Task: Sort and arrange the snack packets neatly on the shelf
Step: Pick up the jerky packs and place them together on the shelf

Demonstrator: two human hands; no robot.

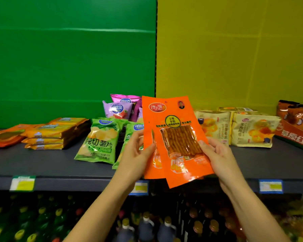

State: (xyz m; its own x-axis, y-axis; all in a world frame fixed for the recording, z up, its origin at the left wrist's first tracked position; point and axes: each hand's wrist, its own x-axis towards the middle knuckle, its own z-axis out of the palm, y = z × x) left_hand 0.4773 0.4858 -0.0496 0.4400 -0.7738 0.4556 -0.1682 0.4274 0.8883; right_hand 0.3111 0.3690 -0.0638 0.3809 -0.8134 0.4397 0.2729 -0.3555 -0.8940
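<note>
Left hand (138, 152) pinches the left edge of the orange packets (178, 137), thumb in front. Right hand (217, 154) pinches the right edge the same way, and the fingers behind are hidden. 2 packets show, fanned and skewed, held upright in the air in front of the shelf (59, 165) lip, not yet set down.

The risk, as I read it: with glossy film and a loose fan, the rear packet could slip from under the thumb. It would then drop past the lip onto the bottles (145, 227) below the packets. A careless set-down could also knock the green chip bags (98, 140) just left of the packets, since they lean rather than stand.

Behind the packets, purple bags (115, 110) are partly covered, and a 3rd orange packet in the fan cannot be ruled out. Right of the packets sit croissant packs (252, 130). Further right, a red carton (296, 135) is cut off by the frame. The price tags (22, 183) below are too blurred to read.
</note>
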